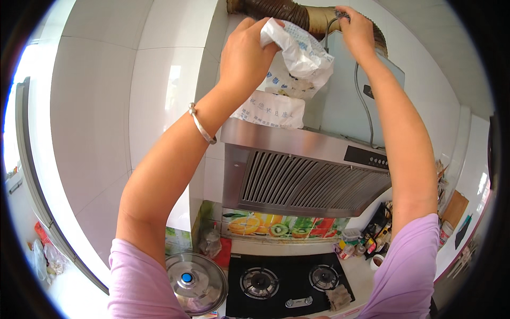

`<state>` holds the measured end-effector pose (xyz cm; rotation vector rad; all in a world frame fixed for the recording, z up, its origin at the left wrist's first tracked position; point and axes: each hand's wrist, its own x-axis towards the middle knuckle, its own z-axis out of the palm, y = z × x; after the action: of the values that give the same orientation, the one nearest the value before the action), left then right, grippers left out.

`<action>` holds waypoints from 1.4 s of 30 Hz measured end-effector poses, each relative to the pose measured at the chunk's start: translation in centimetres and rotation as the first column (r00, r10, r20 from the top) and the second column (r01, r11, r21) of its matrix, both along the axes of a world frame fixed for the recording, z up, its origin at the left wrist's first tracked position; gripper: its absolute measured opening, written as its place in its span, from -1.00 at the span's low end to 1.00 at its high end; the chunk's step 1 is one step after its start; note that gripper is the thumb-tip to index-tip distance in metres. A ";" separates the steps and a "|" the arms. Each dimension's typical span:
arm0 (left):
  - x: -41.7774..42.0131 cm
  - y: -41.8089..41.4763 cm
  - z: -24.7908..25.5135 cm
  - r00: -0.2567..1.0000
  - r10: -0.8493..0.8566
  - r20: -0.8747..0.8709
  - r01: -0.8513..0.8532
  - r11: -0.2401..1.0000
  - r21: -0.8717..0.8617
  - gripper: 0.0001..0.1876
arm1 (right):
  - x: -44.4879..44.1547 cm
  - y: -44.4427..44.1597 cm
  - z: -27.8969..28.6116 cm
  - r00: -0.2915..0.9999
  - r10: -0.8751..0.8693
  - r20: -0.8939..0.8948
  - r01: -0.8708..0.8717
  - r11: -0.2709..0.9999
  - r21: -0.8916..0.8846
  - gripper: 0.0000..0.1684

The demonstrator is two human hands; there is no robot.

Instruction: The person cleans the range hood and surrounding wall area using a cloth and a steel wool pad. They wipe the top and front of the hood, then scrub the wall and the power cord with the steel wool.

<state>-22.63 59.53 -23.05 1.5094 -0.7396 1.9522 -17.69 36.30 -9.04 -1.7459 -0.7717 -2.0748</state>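
My left hand [247, 56] grips a crumpled white plastic bag [306, 60] with blue printing, raised above the range hood [310, 171]. Below it, another white printed piece of bag [271, 109] lies over the hood's top edge. My right hand [358, 36] is up by the brown exhaust duct [318, 20]. Its fingers pinch a dark bunched thing [342, 15] where a grey power cord [360, 87] runs up; whether that bunch is part of the cord, I cannot tell. The cord loops down along the hood's grey chimney [342, 99].
Beneath the hood is a black gas stove [287, 283] with two burners and a crumpled cloth [338, 297] at its right corner. A round metal lid [195, 285] sits to its left. Bottles and jars [374, 239] crowd the right corner. A white tiled wall [167, 99] stands at left.
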 end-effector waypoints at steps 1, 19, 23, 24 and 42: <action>0.2 -0.3 0.3 0.998 0.006 0.068 -0.008 1.000 0.022 -0.66 | -0.1 -0.8 0.2 1.000 -0.005 -0.001 0.005 1.000 0.009 -0.65; 0.5 -6.4 3.6 0.988 -0.010 0.157 0.003 0.999 0.045 -0.76 | -1.0 -9.6 2.2 0.946 0.138 0.293 -0.152 0.988 0.023 -0.73; 0.4 -7.6 4.1 0.970 0.043 0.237 -0.064 0.995 0.079 -0.73 | -0.9 -12.1 3.3 0.933 0.158 0.324 -0.169 0.986 0.003 -0.71; -0.2 -7.9 4.2 0.966 0.051 0.255 -0.079 0.992 0.098 -0.73 | -1.0 -12.3 3.2 0.931 0.158 0.330 -0.167 0.986 0.000 -0.71; -4.8 -11.4 -2.5 0.920 0.118 0.374 -0.218 0.947 0.236 -0.81 | -7.2 -16.6 -2.5 0.929 0.365 0.060 -0.358 0.928 -0.102 -0.66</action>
<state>-27.39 48.09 -25.59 1.4254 -1.1046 2.3738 -24.92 19.70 -11.57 -1.4368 -1.1321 -1.8889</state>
